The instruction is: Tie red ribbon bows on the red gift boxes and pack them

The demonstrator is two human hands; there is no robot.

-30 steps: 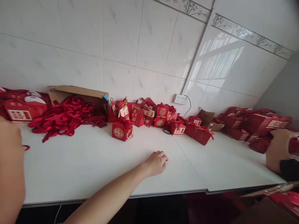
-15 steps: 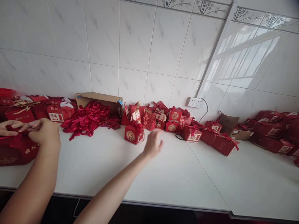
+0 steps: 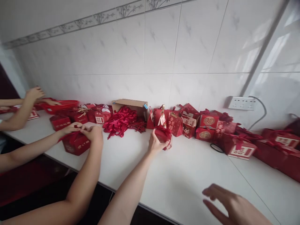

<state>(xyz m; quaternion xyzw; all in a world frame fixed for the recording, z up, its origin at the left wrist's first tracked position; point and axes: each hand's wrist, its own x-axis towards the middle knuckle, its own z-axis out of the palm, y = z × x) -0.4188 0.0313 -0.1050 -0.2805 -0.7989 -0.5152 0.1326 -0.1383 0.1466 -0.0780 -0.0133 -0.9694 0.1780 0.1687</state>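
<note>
In the middle of the table, my left hand [image 3: 155, 143] is wrapped round a small red gift box [image 3: 163, 134], fingers on its left side and thumb on the front. A red ribbon lies on the box's top, and a beaded cord shows at its right side. Low on the right, my right hand [image 3: 231, 203] hangs over the white tabletop [image 3: 182, 175]. It holds nothing, and a gap shows between thumb and fingers. Behind the box stand small red gift bags [image 3: 175, 125] with gold print.
At left, a co-worker's hands [image 3: 87, 131] work at the ribbon of a red box [image 3: 76, 144]. Farther off, another person's hand [image 3: 35, 93] is near a red basket [image 3: 63, 107]. Red ribbons [image 3: 122, 120] spill from a cardboard box [image 3: 130, 102]. Boxes [image 3: 241, 148] and a black ring [image 3: 216, 148] lie right.
The view has swung left, bringing more people's arms into sight. My left hand, earlier beside the small gift box, now grips it. My right hand has come into view at lower right.
</note>
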